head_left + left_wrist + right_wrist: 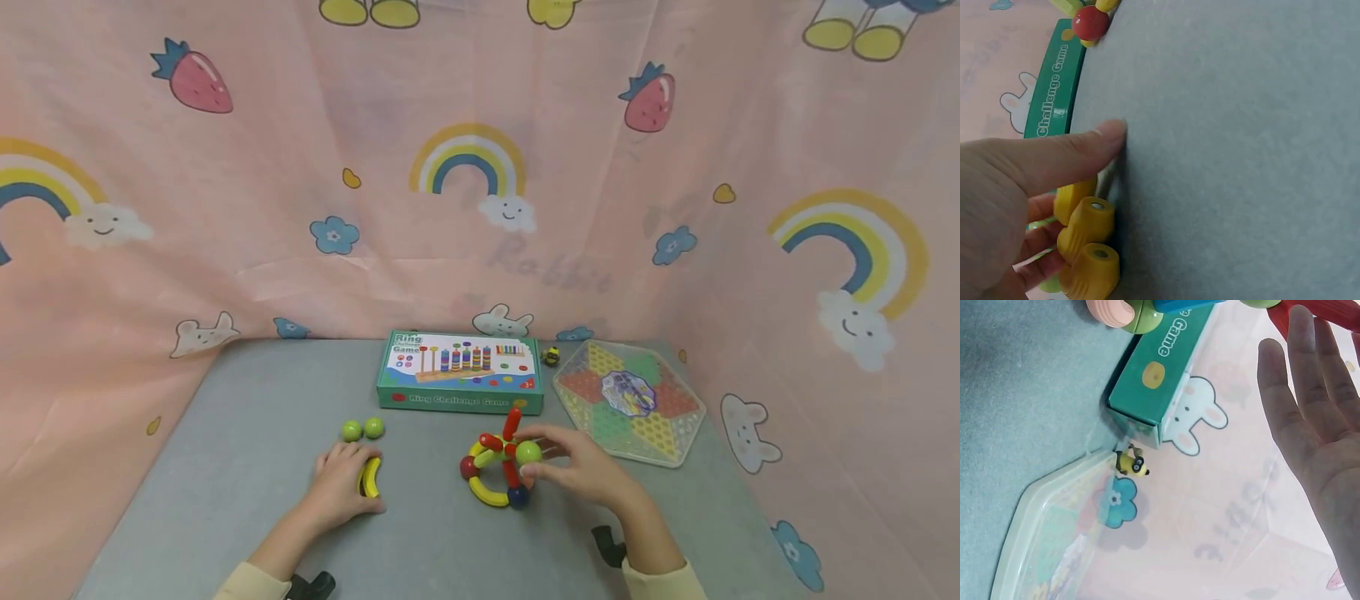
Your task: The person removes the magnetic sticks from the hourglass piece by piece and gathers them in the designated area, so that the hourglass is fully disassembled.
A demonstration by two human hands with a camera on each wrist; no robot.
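Three yellow curved magnetic sticks (1092,273) lie side by side within my left hand (337,482), fingers behind them and the thumb at their near end. Two green balls (373,427) sit just beyond that hand. My right hand (581,468) holds a green ball (528,452) between thumb and forefinger, at the side of a built magnetic figure. This figure has a ring with yellow curved sticks (489,493), a dark red ball (468,467) and a dark blue ball (518,497). Red rods (513,423) stick out above it. In the right wrist view the fingers reach up past the red rods.
A green Ring Challenge Game box (460,372) lies at the back of the grey table (262,417). Right of it are a small yellow-and-black figurine (551,357) and a clear hexagonal case (585,417) with a coloured star board. A pink patterned cloth (360,283) hangs behind.
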